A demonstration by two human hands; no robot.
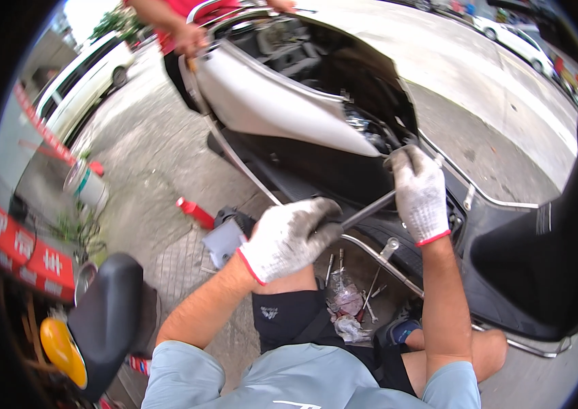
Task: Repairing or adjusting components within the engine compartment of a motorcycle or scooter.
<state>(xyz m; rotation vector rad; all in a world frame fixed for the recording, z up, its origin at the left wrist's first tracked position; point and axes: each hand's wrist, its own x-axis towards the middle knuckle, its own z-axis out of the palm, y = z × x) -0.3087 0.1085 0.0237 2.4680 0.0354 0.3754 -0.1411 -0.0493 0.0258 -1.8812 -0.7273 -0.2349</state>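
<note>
My left hand [292,235], in a white glove with grey-stained fingers, is closed around the lower-left end of a grey metal bar [369,210]. My gloved right hand [418,194] is closed at the bar's upper-right end, with curled fingertips by the lower edge of a white scooter panel [282,102]; what lies under those fingers is partly hidden. The panel borders an open compartment [302,58] with parts inside, above a black footboard [268,160] edged with a chrome rail [384,262]. Metal tools and crumpled plastic bags [347,300] lie on the ground below.
A person in red [186,37] holds the scooter's far end. A red bottle [195,213] and grey case [222,242] lie left of my knee. A black-and-yellow seat [101,320], bucket [84,184] and white car [88,75] are at left. The scooter's black front [534,266] is at right.
</note>
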